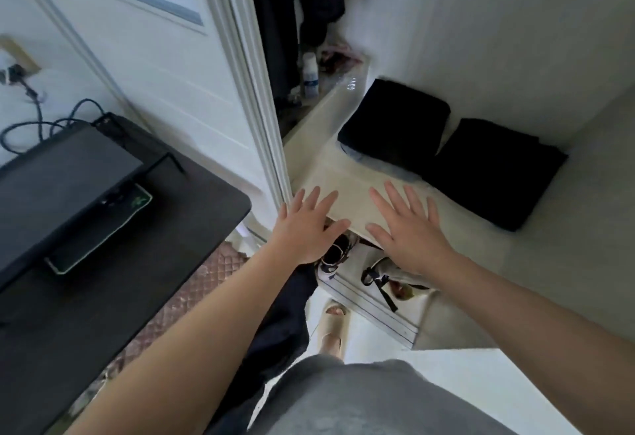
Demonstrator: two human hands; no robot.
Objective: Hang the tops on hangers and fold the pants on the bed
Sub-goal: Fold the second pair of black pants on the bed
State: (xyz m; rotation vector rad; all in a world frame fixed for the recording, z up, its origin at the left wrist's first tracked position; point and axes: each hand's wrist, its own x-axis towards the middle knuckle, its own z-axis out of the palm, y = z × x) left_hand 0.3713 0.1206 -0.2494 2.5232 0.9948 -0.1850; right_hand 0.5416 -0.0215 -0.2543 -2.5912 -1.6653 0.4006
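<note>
Over the bed's (567, 263) corner at frame centre, the left hand (305, 225) and right hand (409, 225) spread flat and empty, probably readying folding room, with two folded dark pants (395, 122) (491, 173) parked side by side just upper right.

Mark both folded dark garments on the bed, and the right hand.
folded dark garment by the closet (395, 118): head view, middle of its top face.
second folded dark garment (494, 170): head view, middle of its top face.
right hand (410, 233): head view, back of the hand.
</note>
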